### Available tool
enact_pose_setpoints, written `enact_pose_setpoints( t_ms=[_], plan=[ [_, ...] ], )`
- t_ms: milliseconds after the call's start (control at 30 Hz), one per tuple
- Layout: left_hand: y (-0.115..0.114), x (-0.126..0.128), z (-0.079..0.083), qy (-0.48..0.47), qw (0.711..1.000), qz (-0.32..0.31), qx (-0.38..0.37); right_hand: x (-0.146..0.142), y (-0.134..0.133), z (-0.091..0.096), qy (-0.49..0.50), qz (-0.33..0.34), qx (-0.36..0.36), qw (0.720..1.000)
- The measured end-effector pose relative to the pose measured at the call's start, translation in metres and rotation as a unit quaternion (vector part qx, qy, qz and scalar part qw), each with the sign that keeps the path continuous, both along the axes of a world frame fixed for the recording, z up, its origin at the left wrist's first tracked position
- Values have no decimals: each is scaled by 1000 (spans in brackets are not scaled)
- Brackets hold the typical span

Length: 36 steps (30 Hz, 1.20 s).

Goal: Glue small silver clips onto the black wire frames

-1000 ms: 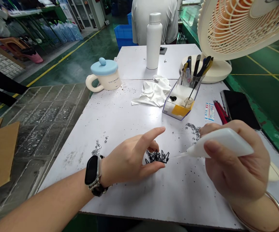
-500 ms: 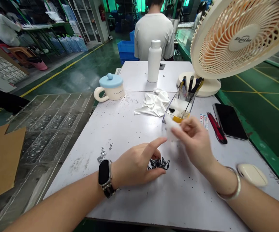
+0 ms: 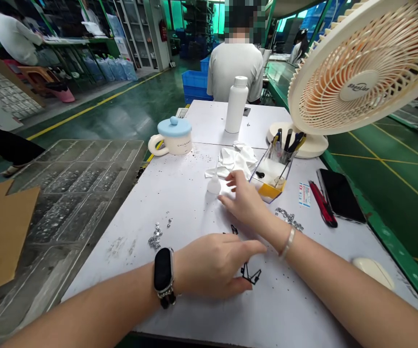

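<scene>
My right hand (image 3: pixel 240 195) reaches over the middle of the white table, fingers apart and holding nothing. Just left of its fingertips stands a small translucent squeeze bottle (image 3: pixel 214 185) with a thin nozzle. My left hand (image 3: pixel 214 265), with a watch at the wrist, hovers low over several small black clips (image 3: pixel 251 274). Its thumb and index finger are spread, and the palm hides part of the clips. Small silver metal pieces (image 3: pixel 155 237) lie left of that hand, and more silver pieces (image 3: pixel 289 218) lie beyond my right forearm.
A clear tool holder (image 3: pixel 272 186) with pens and tools stands behind my right hand, beside a crumpled white cloth (image 3: pixel 239 159). Around them are a lidded mug (image 3: pixel 174 137), a white bottle (image 3: pixel 237 105), a fan (image 3: pixel 357 82), a red cutter (image 3: pixel 323 205) and a phone (image 3: pixel 342 195). A person (image 3: pixel 236 70) sits ahead.
My right hand has moved left and away from me, and the squeeze bottle it held now stands on the table. My left hand has lowered slightly towards me over the clips.
</scene>
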State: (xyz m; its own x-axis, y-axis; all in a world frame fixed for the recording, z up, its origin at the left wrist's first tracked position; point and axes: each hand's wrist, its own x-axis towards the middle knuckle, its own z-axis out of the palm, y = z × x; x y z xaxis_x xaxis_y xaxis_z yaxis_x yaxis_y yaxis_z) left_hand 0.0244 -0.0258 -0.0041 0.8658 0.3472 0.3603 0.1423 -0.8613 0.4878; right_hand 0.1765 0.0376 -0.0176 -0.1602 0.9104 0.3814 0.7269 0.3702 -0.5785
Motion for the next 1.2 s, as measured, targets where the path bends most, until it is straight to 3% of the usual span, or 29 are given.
enact_pose_setpoints(
  t_ms=[133, 300, 467, 633, 800, 1067, 1200],
  plan=[
    [-7, 3, 0, 17, 999, -38, 23, 42, -35, 21, -75, -7, 116, 990],
    [-22, 8, -5, 42, 995, -83, 36, 87, -44, 36, -66, -149, 231, 959],
    [-22, 8, -7, 50, 993, -108, 22, 94, -27, 29, -107, -134, 192, 966],
    [-8, 3, -3, 7, 999, -52, 10, 96, -25, 24, -105, -177, 216, 954],
    [1, 2, -4, -14, 1000, -25, 13, 103, -26, 27, -123, -172, 172, 962],
    [-1, 5, -6, -45, 997, -47, 31, 114, -45, 43, -109, -246, 210, 940],
    [-5, 7, -4, -44, 997, -55, 20, 111, -60, 48, -102, -194, 178, 959]
  ],
)
